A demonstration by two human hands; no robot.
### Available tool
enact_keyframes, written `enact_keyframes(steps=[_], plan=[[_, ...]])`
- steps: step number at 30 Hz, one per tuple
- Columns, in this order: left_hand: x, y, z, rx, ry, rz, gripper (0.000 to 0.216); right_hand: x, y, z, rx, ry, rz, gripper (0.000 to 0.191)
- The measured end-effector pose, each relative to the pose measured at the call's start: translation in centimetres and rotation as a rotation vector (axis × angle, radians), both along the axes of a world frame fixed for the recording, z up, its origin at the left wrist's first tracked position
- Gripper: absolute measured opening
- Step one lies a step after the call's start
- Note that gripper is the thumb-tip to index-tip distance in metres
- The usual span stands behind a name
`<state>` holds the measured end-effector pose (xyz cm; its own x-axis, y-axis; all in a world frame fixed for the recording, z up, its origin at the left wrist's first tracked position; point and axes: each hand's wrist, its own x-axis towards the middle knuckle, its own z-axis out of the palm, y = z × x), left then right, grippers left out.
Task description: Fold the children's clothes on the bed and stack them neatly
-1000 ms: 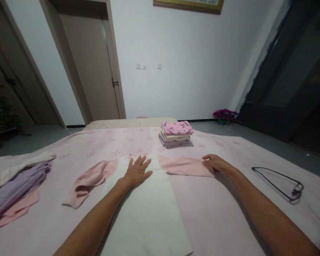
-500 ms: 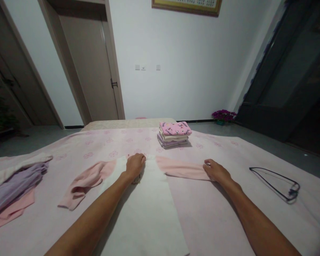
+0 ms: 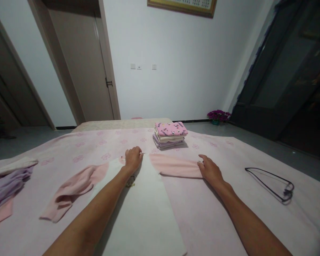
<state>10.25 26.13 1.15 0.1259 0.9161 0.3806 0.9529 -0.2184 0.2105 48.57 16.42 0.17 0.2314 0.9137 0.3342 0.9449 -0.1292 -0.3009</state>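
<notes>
Taking 12 o'clock as straight ahead of us, we see one container: a green pot (image 3: 216, 122) at 1 o'clock, on the floor (image 3: 197, 125), filled with purple flowers (image 3: 218, 114).

Our white shirt (image 3: 146, 209) lies spread at 12 o'clock, close to us, on a pale pink flowered sheet (image 3: 208, 217). Our left hand (image 3: 133, 158) has its fingers curled closed, gripping the neckline; our right hand (image 3: 210, 170) touches the end of the pink sleeve (image 3: 177, 165) at 1 o'clock, thumb and forefinger slightly parted, and we cannot tell whether the fingers grip.

Beyond the shirt, at 12 o'clock, sits a folded stack (image 3: 170, 138); at 10, loose clothes (image 3: 8, 185); at 2, a black loop (image 3: 288, 193). A door (image 3: 77, 64) stands at 11.

The stack's pink top piece carries dark lettering, and a gilt frame (image 3: 186, 8) high at 12 holds characters; we cannot read either.
</notes>
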Motion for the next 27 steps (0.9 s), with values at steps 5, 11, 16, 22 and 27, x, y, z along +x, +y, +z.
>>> enact_keyframes(steps=[5, 11, 16, 22, 27], plan=[[1.2, -1.1, -0.6, 0.092, 0.035, -0.051, 0.027, -0.5, -0.2, 0.5, -0.009, -0.094, -0.058, 0.040], [4.7, -3.7, -2.6, 0.075, 0.022, -0.366, 0.039, -5.6, -0.9, 1.6, -0.008, -0.241, 0.218, 0.049], [5.6, -4.9, -3.5, -0.009, 0.170, -0.422, 0.056, -12.7, -0.3, 1.2, -0.285, -0.162, 0.497, 0.067], [5.2, -5.4, -2.9, -0.089, 0.205, -0.400, 0.065, -12.8, -0.9, 0.7, -0.384, -0.154, 0.409, 0.076], [5.1, -6.0, -2.6, -0.143, 0.143, -0.393, 0.068, -7.1, -1.9, -0.2, -0.387, -0.225, 0.214, 0.069]])
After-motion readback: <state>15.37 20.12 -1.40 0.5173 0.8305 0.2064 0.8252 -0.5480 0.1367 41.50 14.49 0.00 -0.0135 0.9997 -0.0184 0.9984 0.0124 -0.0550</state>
